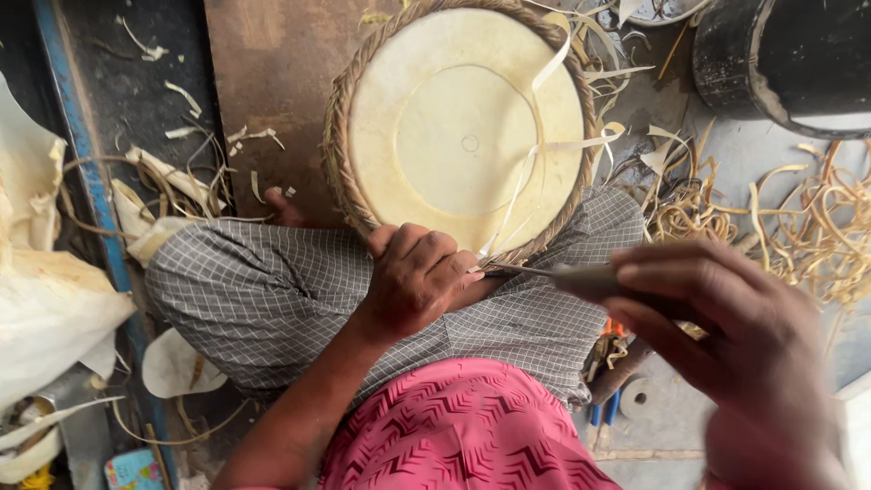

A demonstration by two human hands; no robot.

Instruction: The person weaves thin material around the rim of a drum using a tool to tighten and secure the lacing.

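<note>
A round drum head point(464, 127) of pale hide, with a braided leather rim, rests on my lap against my checked trousers. My left hand point(419, 272) presses on the near rim with fingers curled, pinching a thin pale hide strip point(519, 186) that runs up across the skin. My right hand point(739, 336), blurred and close to the camera, grips a slim metal tool point(562, 274) whose tip points at the rim beside my left fingers.
Curled hide shavings and strips point(798, 218) litter the floor at the right and at the left point(163, 181). A black cylindrical drum shell point(789, 54) stands at the top right. A blue bar point(86, 154) runs along the left, next to pale sheets point(45, 299).
</note>
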